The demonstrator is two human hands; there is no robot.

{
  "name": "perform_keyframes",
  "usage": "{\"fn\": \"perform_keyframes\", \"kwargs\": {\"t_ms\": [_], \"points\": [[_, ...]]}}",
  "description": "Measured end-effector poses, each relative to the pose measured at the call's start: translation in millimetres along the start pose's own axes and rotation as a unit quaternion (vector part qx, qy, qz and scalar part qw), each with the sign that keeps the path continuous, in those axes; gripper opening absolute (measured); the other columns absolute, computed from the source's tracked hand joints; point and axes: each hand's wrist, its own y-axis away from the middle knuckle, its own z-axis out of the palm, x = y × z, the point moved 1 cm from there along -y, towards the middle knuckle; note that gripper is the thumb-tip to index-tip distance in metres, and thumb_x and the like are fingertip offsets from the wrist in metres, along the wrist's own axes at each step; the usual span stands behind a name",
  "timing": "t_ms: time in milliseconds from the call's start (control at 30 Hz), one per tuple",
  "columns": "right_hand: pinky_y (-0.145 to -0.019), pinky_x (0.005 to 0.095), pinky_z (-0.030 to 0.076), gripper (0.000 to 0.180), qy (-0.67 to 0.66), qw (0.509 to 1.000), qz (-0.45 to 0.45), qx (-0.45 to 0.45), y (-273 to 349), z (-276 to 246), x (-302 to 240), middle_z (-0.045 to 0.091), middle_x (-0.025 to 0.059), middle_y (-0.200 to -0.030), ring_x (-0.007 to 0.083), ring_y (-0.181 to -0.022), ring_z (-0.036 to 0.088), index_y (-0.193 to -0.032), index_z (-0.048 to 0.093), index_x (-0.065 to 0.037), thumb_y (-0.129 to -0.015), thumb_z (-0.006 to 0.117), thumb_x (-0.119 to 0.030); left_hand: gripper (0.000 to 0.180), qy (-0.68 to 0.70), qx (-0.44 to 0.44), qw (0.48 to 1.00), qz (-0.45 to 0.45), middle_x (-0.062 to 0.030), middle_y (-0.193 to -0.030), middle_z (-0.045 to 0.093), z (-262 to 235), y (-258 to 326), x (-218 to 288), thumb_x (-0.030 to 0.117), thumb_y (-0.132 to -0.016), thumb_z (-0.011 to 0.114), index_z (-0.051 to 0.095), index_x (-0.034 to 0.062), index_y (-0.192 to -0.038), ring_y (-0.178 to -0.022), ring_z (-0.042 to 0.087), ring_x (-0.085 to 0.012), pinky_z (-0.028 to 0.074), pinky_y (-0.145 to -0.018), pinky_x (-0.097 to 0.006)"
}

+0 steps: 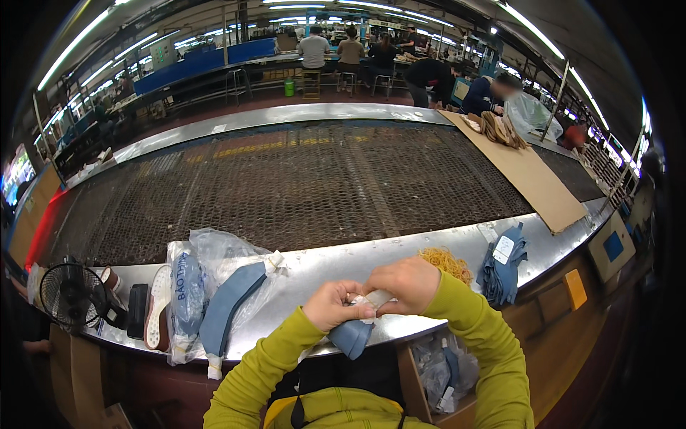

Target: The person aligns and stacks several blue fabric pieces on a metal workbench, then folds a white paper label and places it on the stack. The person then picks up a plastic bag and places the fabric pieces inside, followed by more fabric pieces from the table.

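Blue pieces [352, 336] in a small stack sat right at the near edge of the shiny metal counter [371, 254], in front of the person's chest. The left hand [330, 306] was closed on the top of the stack, with its fingers curled tight. The right hand [404, 284] was closed too, pinching a little white tag or strip [376, 298] that lay on the same stack. Both hands touched each other there. It looked like the stack was being tied or tagged, but the small parts were too tiny to see well. To do that well, I think the left hand had to squeeze the pieces flat and even, so none slid out, while the right hand pulled the strip snug and straight. A loose pinch could let the stack fan open. Just behind the right hand lay a yellow heap of rubber bands [446, 262], close enough to grab. To the right of those was another stack of blue pieces [504, 263] with a white tag on it. To the left lay clear plastic bags [214, 268] with a long blue shape on top, and past them a shoe sole [158, 307], a dark box and a small black fan [71, 294]. Farther off was a wide dark mesh belt [300, 182]. On its right side lay a long sheet of brown cardboard [532, 179] with tan pieces at its far end. Way at the back, other people worked at tables under long lights.
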Motion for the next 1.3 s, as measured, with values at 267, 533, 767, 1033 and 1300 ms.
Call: {"fn": "perform_keyframes", "kwargs": {"t_ms": [267, 533, 767, 1033, 1300], "points": [[-0.054, 0.025, 0.043, 0.02, -0.538, 0.834, 0.122, 0.022, 4, 52, 29, 0.057, 0.0009, -0.066, 0.0111, -0.061, 0.056, -0.084, 0.06, -0.005, -0.087, 0.063, -0.025, 0.056, 0.037, 0.094, 0.979, 0.174, -0.013, -0.093, 0.067, -4, 12, 3, 0.002, -0.079, 0.071, 0.042, 0.0005, -0.126, -0.084, 0.064, -0.0144, 0.051, -0.076, -0.026], [-0.096, 0.0474, 0.042, 0.023, -0.893, 0.326, 0.058, 0.304, 7, 68, 25, 0.066, 0.01, -0.087, 0.0242, -0.071, 0.064, -0.104, 0.061, -0.004, -0.095, 0.042, -0.014, 0.04, 0.12, 0.143, 0.955, 0.229, -0.0168, -0.092, 0.067, -19, 9, -18, 0.014, -0.079, 0.073, 0.057, -0.0057, -0.11, -0.081, 0.068, -0.0254, 0.057, -0.074, -0.034], [-0.098, 0.0384, 0.043, 0.069, -0.519, 0.762, 0.094, 0.375, -21, 76, 16, 0.055, 0.0167, -0.126, 0.0257, -0.111, 0.058, -0.133, 0.042, 0.002, -0.075, 0.077, -0.013, 0.039, 0.126, 0.059, 0.973, 0.187, -0.0152, -0.091, 0.066, -14, 11, -20, 0.016, -0.08, 0.073, 0.057, -0.0031, -0.11, -0.081, 0.067, -0.0243, 0.057, -0.072, -0.034], [-0.099, 0.0365, 0.035, 0.092, -0.549, 0.797, 0.0, 0.251, -16, 54, -5, 0.047, 0.011, -0.127, 0.0209, -0.119, 0.045, -0.134, 0.036, 0.002, -0.063, 0.085, -0.031, 0.047, 0.147, 0.108, 0.968, 0.174, -0.0133, -0.093, 0.065, -13, 6, -18, 0.005, -0.082, 0.068, 0.037, 0.0046, -0.118, -0.083, 0.065, -0.0178, 0.053, -0.073, -0.028], [-0.072, 0.0292, 0.049, 0.038, -0.24, 0.946, 0.088, 0.201, -17, 34, -6, 0.062, 0.0092, -0.093, 0.0122, -0.085, 0.061, -0.103, 0.058, 0.001, -0.075, 0.072, -0.021, 0.06, -0.113, 0.154, 0.959, 0.212, -0.0141, -0.089, 0.065, -1, 4, -24, -0.003, -0.078, 0.068, 0.025, 0.0086, -0.12, -0.083, 0.065, -0.0154, 0.05, -0.075, -0.026]]}}
